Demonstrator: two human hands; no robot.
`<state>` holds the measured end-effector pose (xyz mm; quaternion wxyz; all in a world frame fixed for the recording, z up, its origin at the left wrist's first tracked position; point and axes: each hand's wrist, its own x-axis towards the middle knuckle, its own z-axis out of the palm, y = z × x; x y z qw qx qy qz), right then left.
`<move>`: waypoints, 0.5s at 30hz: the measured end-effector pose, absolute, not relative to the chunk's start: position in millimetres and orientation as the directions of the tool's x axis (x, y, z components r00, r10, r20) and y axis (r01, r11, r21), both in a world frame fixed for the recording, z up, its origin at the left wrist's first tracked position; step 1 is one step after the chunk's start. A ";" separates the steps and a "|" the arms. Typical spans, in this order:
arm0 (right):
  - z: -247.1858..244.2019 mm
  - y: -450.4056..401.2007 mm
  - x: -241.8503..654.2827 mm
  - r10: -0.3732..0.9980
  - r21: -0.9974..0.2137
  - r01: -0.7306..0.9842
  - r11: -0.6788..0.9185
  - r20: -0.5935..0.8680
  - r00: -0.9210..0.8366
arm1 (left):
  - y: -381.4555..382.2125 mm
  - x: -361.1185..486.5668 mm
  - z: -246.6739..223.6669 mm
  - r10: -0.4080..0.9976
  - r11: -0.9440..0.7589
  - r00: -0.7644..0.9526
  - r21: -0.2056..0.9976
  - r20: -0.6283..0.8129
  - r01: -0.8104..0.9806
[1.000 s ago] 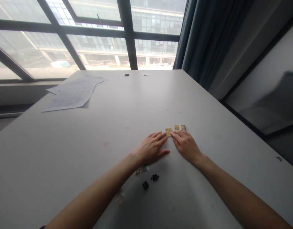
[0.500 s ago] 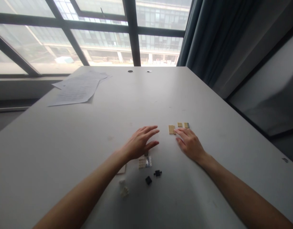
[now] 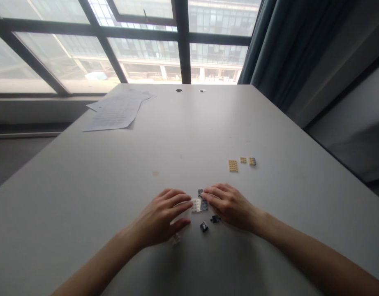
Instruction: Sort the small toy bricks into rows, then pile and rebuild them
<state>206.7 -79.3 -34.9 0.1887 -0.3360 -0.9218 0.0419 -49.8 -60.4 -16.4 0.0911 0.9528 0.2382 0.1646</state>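
My left hand (image 3: 166,213) is spread with nothing in it, fingertips beside a white studded plate (image 3: 195,205). Against that plate's right side lies a dark grey studded piece (image 3: 204,205). My right hand (image 3: 231,205) has its fingertips at a small dark grey piece (image 3: 200,192) just above; its thumb is hidden, so a grip cannot be made out. Nearer me lie a small black brick (image 3: 204,227) and a black piece with side pegs (image 3: 215,219). A whitish piece (image 3: 175,239) shows partly beneath my left hand.
Farther back on the white table (image 3: 189,131) lie a yellow plate (image 3: 233,165), a smaller yellow plate (image 3: 243,160) and a yellow-and-grey piece (image 3: 252,161). Papers (image 3: 115,112) rest at the far left, near the window.
My right hand has left the yellow plates and come back towards me to the dark grey pieces. My left hand has also moved nearer me, uncovering the white plate. The view has shifted slightly.
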 end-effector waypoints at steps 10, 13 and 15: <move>-37.9 -73.6 209.5 0.665 -0.194 0.637 0.746 0.275 -0.694 | -86.4 -29.3 -20.3 0.457 -0.889 0.855 0.171 0.245 0.425; -41.4 -78.7 227.6 0.687 -0.182 0.665 0.724 0.283 -0.670 | -90.6 -24.1 -21.6 0.479 -0.876 0.849 0.175 0.221 0.449; -43.7 -82.4 243.3 0.716 -0.181 0.698 0.693 0.285 -0.637 | -91.2 -20.9 -21.8 0.478 -0.877 0.854 0.172 0.203 0.450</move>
